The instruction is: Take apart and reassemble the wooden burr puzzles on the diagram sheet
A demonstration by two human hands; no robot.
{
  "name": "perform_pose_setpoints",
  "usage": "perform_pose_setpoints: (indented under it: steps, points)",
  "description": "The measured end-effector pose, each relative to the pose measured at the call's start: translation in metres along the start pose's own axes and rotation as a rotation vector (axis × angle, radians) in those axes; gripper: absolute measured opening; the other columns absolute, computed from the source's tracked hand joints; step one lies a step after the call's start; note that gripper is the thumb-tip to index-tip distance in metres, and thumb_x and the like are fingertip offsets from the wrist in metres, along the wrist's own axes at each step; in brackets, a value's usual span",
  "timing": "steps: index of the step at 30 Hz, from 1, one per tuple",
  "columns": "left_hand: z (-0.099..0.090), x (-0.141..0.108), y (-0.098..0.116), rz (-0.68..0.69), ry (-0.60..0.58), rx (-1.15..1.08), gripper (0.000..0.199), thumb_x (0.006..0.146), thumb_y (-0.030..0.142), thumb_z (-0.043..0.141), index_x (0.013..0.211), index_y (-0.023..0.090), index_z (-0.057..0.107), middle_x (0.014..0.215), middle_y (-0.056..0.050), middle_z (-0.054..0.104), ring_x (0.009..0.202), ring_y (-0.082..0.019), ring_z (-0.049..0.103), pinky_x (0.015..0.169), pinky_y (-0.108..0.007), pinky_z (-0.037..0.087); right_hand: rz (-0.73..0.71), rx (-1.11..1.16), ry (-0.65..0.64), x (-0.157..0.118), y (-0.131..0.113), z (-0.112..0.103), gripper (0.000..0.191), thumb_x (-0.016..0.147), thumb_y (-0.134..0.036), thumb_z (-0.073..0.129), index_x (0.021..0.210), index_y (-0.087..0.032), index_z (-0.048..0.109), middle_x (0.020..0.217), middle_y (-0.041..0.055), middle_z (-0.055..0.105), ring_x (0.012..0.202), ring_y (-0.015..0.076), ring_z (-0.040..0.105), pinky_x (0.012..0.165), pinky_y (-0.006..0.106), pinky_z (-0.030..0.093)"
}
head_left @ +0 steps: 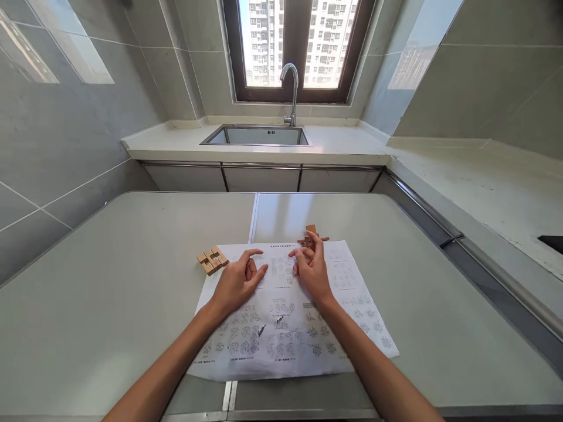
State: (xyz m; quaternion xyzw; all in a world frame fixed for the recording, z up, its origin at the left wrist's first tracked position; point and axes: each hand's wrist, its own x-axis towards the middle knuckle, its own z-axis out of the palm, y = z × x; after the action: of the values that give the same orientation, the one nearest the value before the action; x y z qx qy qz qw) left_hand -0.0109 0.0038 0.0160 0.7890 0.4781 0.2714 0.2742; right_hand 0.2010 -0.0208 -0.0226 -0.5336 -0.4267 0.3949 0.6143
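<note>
Consulting the printed sheet (273,294) appears to be the step in hand, judged from how both hands are placed over its far half, with small diagrams and lines of print left exposed between and below them. No piece is seen to be lifted. For either wooden piece to be picked up, a short reach past the sheet's far edge and a clear closing of the fingers would be called for.

The left hand (237,282) is held loosely, with the index finger and thumb spread apart and nothing gripped. The right hand (313,274) is partly curled, with one finger stretched towards the far side; nothing is seen to be grasped, though whether the wood is touched by that fingertip cannot be told.

The notched wooden block (213,260) is placed at the far left corner of the sheet, just beside the left hand on its left side. The crossed wooden piece (311,230) is found at the sheet's far edge, directly beyond the right hand and partly hidden by its fingers. The sheet is laid across the seam of the pale table (109,305), and the sink (255,145) is set well beyond, below the window (297,47).
</note>
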Motion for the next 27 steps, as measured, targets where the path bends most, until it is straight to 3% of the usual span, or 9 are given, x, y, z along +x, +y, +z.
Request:
perform_pose_setpoints:
  steps: [7, 12, 17, 20, 23, 25, 27]
  points:
    - [0.000, -0.004, -0.004, 0.005, -0.031, -0.045, 0.036, 0.101, 0.049, 0.054, 0.121, 0.021, 0.065, 0.063, 0.007, 0.049, 0.056, -0.014, 0.047, 0.060, -0.026, 0.038, 0.064, 0.073, 0.026, 0.006, 0.004, 0.000, 0.052, 0.093, -0.046, 0.067, 0.139, -0.029, 0.049, 0.114, 0.0050, 0.066, 0.063, 0.0111, 0.062, 0.049, 0.024, 0.046]
    - [0.002, -0.006, -0.004, 0.015, -0.038, -0.054, 0.032, 0.102, 0.046, 0.054, 0.119, 0.022, 0.066, 0.062, 0.007, 0.048, 0.055, -0.014, 0.046, 0.060, -0.026, 0.037, 0.106, 0.079, 0.018, 0.004, 0.002, 0.001, 0.031, 0.094, -0.048, 0.067, 0.113, -0.024, 0.061, 0.074, -0.0046, 0.059, 0.051, 0.0099, 0.045, 0.050, 0.024, 0.040]
    - [0.002, -0.006, -0.005, -0.010, 0.005, -0.110, 0.031, 0.102, 0.047, 0.056, 0.117, 0.021, 0.065, 0.066, 0.005, 0.052, 0.059, -0.014, 0.049, 0.063, -0.027, 0.043, 0.092, 0.142, -0.035, -0.001, -0.006, 0.005, 0.031, 0.098, -0.053, 0.064, 0.091, -0.023, 0.061, 0.076, -0.0032, 0.058, 0.055, 0.0098, 0.043, 0.051, 0.023, 0.036]
    - [0.002, -0.006, -0.005, -0.026, 0.064, -0.152, 0.038, 0.099, 0.049, 0.063, 0.125, 0.022, 0.061, 0.088, -0.001, 0.065, 0.073, -0.016, 0.060, 0.070, -0.030, 0.050, 0.104, 0.187, -0.113, -0.004, -0.013, 0.007, 0.038, 0.099, -0.055, 0.062, 0.081, -0.023, 0.055, 0.067, -0.0046, 0.051, 0.053, 0.0101, 0.040, 0.050, 0.024, 0.034]
    - [0.001, -0.005, -0.005, 0.036, 0.090, -0.215, 0.064, 0.089, 0.048, 0.077, 0.142, 0.025, 0.052, 0.129, -0.011, 0.066, 0.110, -0.024, 0.067, 0.095, -0.040, 0.055, 0.108, 0.193, -0.215, -0.007, -0.016, 0.008, 0.042, 0.098, -0.057, 0.061, 0.076, -0.023, 0.050, 0.063, -0.0047, 0.050, 0.052, 0.0110, 0.040, 0.054, 0.026, 0.038]
    - [0.000, -0.005, -0.004, 0.074, 0.030, -0.301, 0.083, 0.081, 0.047, 0.086, 0.151, 0.028, 0.045, 0.150, -0.014, 0.057, 0.133, -0.030, 0.060, 0.111, -0.047, 0.051, 0.117, 0.192, -0.291, -0.009, -0.016, 0.007, 0.044, 0.098, -0.058, 0.058, 0.074, -0.024, 0.047, 0.061, -0.0045, 0.049, 0.052, 0.0119, 0.041, 0.056, 0.027, 0.040]
    - [-0.002, -0.006, -0.003, 0.079, -0.061, -0.394, 0.094, 0.077, 0.046, 0.090, 0.156, 0.030, 0.042, 0.156, -0.014, 0.054, 0.142, -0.033, 0.055, 0.118, -0.051, 0.047, 0.135, 0.194, -0.360, -0.011, -0.015, 0.007, 0.045, 0.098, -0.059, 0.057, 0.073, -0.024, 0.045, 0.060, -0.0045, 0.049, 0.052, 0.0126, 0.042, 0.057, 0.028, 0.040]
